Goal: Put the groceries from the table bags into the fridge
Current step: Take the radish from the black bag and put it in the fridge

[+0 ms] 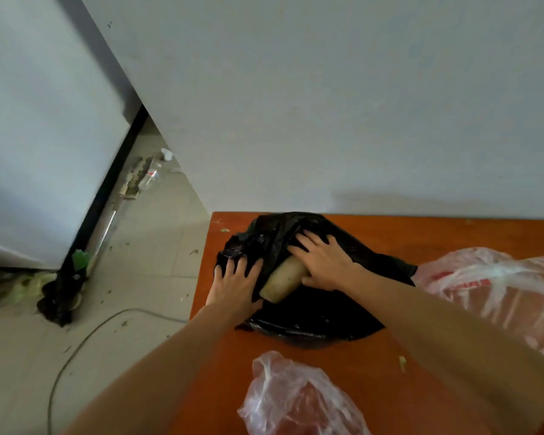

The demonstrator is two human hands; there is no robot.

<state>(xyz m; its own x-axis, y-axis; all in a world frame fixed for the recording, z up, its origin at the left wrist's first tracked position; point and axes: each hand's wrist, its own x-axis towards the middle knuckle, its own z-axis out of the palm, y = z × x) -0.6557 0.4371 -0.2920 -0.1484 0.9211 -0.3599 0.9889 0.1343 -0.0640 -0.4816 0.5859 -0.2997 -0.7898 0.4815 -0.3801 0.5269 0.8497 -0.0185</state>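
A black plastic bag [321, 321] lies on the orange-brown table [390, 233] near its left edge. A pale beige cylindrical vegetable [285, 279] sticks out of the bag's mouth. My right hand [322, 262] grips the vegetable from above, fingers reaching into the bag. My left hand [236, 285] holds the bag's left edge, fingers curled over the plastic. The white fridge [41, 136] stands at the left, door shut as far as I can see.
A translucent red-tinted bag [500, 287] lies at the table's right, another [299, 400] at the front. On the tiled floor are a grey cable [85, 337], a black bag [62, 296] by the fridge's foot, scraps and a plastic bottle [150, 177].
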